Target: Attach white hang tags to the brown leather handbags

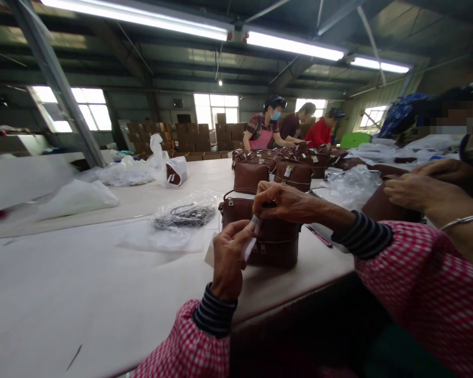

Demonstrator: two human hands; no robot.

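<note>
Tube lights (295,45) glare along the top of the frame; windows (216,104) at mid-height blow out white. Lower right of centre is deep shadow, the edges stretched.

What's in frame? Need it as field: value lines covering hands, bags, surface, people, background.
left hand: left hand pinching a small pale piece, material unclear
right hand: right hand, fingertips at the upper end of that piece
nearest bag: brown bag, upright, just behind the hands, zipper pulls on front
other bags: more brown bags grouped farther back
left of nearest bag: clear plastic bag, dark contents, unidentified
surface: white table
people: co-worker's hand at right, by a brown item; others farther back
background: stacked cardboard boxes
</note>
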